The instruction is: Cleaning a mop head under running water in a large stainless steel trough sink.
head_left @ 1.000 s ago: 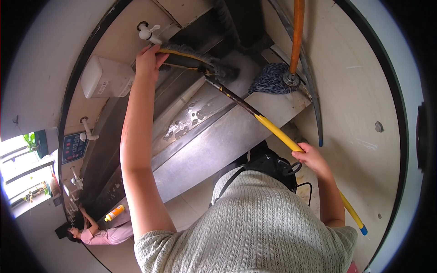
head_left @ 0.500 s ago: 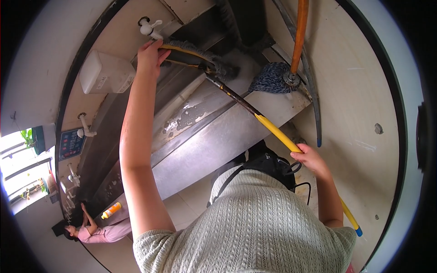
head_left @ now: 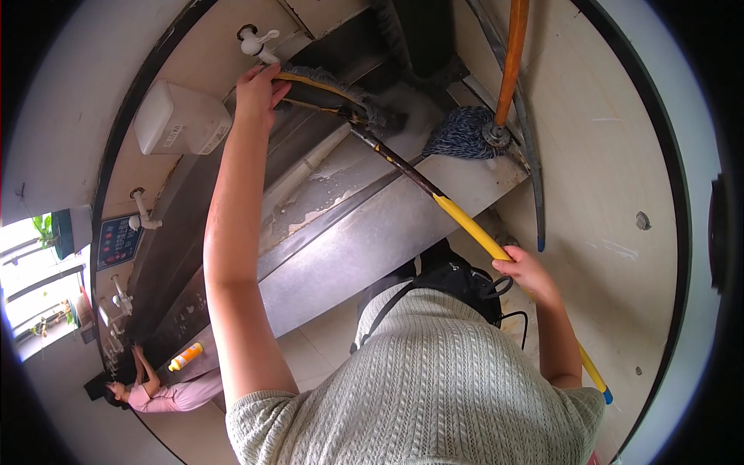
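Observation:
A flat mop (head_left: pixel 329 96) with a grey fringed head and a yellow-edged frame lies tilted over the metal trough sink (head_left: pixel 364 260). My left hand (head_left: pixel 259 94) grips the far end of its head, just below a white tap (head_left: pixel 254 43). My right hand (head_left: pixel 525 271) is closed around its yellow handle (head_left: pixel 471 225), whose lower shaft is dark and worn. The handle runs on past my right forearm to a blue tip. Whether water flows from the tap I cannot tell.
A blue-grey string mop (head_left: pixel 465 133) with an orange pole rests at the trough's right end. A white box (head_left: pixel 182 120) hangs on the wall. An orange-yellow bottle (head_left: pixel 186 356) stands on the trough edge near another person (head_left: pixel 159 391) in pink. Another dark mop (head_left: pixel 422 39) is at the back.
Both hands keep their hold on the mop, which has barely moved. The view has shifted slightly, and the person in pink has moved their arms a little.

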Action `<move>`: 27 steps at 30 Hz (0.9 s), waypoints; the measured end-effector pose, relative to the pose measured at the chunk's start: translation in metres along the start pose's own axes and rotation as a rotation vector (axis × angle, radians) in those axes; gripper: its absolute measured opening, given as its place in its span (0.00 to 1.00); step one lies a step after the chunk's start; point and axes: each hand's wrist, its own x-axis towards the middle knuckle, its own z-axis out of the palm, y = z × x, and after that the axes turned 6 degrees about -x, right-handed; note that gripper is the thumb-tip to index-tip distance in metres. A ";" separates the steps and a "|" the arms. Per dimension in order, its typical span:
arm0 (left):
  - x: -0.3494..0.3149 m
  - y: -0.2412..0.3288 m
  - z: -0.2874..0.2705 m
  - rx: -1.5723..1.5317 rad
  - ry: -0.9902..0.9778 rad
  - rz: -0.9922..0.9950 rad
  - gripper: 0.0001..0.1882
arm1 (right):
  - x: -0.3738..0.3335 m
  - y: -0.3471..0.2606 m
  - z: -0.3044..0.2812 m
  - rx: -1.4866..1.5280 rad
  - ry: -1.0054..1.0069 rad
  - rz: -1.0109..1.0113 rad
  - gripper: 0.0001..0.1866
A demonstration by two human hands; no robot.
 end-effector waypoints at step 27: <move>-0.010 -0.001 -0.003 0.043 -0.002 0.003 0.27 | -0.004 0.004 0.005 -0.014 -0.006 -0.061 0.18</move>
